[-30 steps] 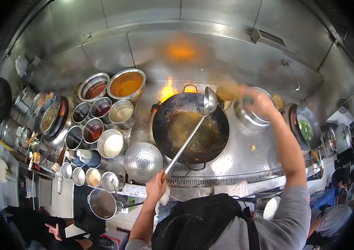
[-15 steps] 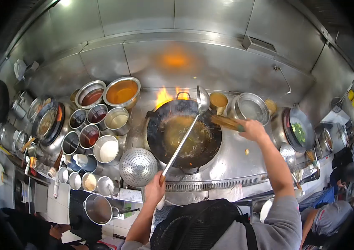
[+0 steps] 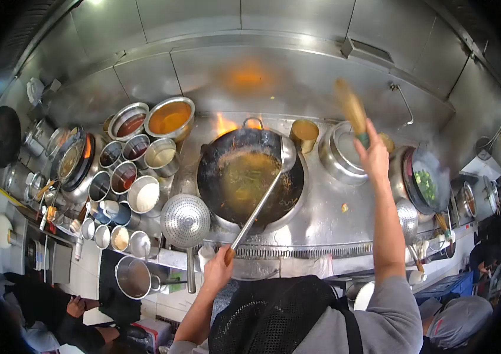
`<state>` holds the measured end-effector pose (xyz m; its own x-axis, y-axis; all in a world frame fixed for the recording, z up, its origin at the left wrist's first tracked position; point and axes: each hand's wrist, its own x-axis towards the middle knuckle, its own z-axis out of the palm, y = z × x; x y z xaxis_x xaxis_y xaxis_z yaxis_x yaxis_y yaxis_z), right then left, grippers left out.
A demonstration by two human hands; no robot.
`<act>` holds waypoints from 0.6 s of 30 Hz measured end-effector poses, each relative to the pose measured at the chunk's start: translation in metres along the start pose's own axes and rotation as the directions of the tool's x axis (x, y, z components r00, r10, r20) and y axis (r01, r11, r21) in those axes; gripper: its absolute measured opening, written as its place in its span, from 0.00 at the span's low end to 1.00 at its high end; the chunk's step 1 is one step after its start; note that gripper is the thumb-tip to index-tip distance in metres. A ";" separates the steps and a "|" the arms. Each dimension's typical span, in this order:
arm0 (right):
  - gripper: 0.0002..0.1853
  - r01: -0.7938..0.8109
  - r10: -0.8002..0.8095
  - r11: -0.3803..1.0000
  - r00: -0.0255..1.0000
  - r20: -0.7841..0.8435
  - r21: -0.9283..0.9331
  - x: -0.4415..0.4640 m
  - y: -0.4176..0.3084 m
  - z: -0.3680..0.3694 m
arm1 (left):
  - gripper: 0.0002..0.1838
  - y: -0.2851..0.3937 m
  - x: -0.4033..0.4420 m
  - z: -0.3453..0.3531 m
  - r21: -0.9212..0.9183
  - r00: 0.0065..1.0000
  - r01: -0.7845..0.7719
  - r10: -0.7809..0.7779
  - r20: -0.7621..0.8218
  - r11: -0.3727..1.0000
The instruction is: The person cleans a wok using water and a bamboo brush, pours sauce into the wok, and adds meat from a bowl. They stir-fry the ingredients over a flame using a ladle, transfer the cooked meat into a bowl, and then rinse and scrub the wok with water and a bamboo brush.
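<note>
My left hand [image 3: 218,269] is closed round the wooden end of a long ladle [image 3: 256,213], whose bowl rests at the right rim of the black wok [image 3: 209,177]. Yellowish liquid with some bits lies in the wok, and flames rise behind it. Raised over the steel pot [image 3: 336,156], my right hand [image 3: 373,154] grips a bamboo brush [image 3: 352,106] by its green-bound end. The brush points up and is blurred. Left of the ladle handle lies a perforated strainer [image 3: 185,220].
Bowls of red and orange liquid [image 3: 170,119] and several smaller pots stand left. A tan container [image 3: 304,134] is behind the wok. At the right, a pan holds green pieces [image 3: 424,184]. Other people are at the lower left [image 3: 76,307] and lower right [image 3: 463,318].
The brush has swung up from beside the wok's right rim, with my right hand rising. The ladle bowl has moved down to the wok's rim. The strainer's handle now shows.
</note>
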<state>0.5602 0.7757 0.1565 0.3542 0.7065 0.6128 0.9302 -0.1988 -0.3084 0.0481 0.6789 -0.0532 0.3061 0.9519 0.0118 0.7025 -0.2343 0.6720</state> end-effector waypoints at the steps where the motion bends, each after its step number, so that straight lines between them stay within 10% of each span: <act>1: 0.42 -0.014 0.044 0.985 0.983 -0.176 0.171 -0.003 -0.006 -0.002 | 0.29 0.006 -0.005 0.002 -0.020 1.000 -0.005 0.005 0.003 1.000; 2: 0.42 -0.024 0.057 0.984 0.982 -0.178 0.179 -0.008 -0.007 -0.007 | 0.30 0.009 -0.005 0.005 -0.029 0.998 -0.060 0.060 -0.020 0.998; 4: 0.41 0.151 -0.040 0.982 0.753 0.657 -0.113 -0.021 0.000 -0.023 | 0.29 0.003 -0.005 0.019 -0.229 0.995 -0.083 0.093 0.031 0.970; 7: 0.40 0.401 -0.044 0.879 0.609 0.792 -0.260 -0.007 0.057 -0.043 | 0.28 0.019 -0.010 0.027 -0.807 0.955 0.208 0.063 0.289 0.553; 9: 0.40 0.335 -0.064 0.895 0.750 0.658 -0.295 -0.009 0.081 -0.059 | 0.27 0.041 -0.005 0.023 -0.877 0.900 0.346 0.145 0.410 0.332; 10: 0.41 0.035 -0.039 0.999 0.889 0.457 0.017 -0.011 0.085 -0.071 | 0.27 0.061 -0.001 0.019 -0.885 0.886 0.370 0.180 0.428 0.284; 12: 0.42 -0.447 0.294 0.651 0.893 0.340 0.613 -0.019 0.068 -0.097 | 0.28 0.082 0.008 0.022 -0.882 0.867 0.407 0.203 0.455 0.236; 13: 0.42 -0.406 0.349 0.654 0.911 0.221 0.638 -0.030 0.058 -0.088 | 0.29 0.091 0.011 0.024 -0.878 0.852 0.445 0.218 0.476 0.177; 16: 0.42 0.298 -0.327 0.923 0.940 0.091 0.243 -0.047 0.094 -0.094 | 0.31 0.108 0.018 0.037 -0.850 0.847 0.422 0.197 0.494 0.315; 18: 0.42 0.302 -0.028 0.921 0.681 0.732 -0.245 -0.039 0.098 -0.135 | 0.32 0.115 0.020 0.045 -0.830 0.855 0.375 0.191 0.482 0.413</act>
<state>0.6506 0.6366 0.2004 0.1443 0.9838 -0.1068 0.9875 -0.1362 0.0795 0.1633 0.6618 -0.0091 0.7053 0.6744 -0.2186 -0.1280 0.4244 0.8964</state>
